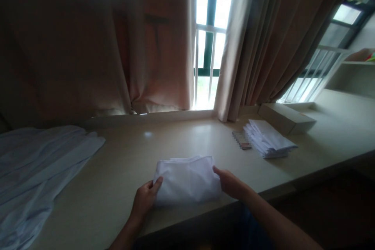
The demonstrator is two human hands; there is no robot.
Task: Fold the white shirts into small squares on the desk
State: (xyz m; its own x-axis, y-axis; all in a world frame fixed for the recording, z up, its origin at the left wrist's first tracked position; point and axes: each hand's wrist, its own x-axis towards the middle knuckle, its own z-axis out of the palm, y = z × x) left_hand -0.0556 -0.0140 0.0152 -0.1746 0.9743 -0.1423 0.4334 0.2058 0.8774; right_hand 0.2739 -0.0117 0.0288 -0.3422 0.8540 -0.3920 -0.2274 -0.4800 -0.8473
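A folded white cloth (187, 179) lies on the pale counter (123, 164) near its front edge. My left hand (145, 199) grips the cloth's lower left corner, thumb on top and fingers curled under. My right hand (230, 183) holds the cloth's right edge, fingers closed against it. Both forearms reach in from the bottom of the view.
A loose heap of white fabric (32, 175) covers the counter's left end. A stack of folded white cloths (271, 138) sits at the right, with a small flat item (241, 139) beside it and a long pale box (287, 117) behind. Curtains (263, 39) hang before a barred window (209, 47).
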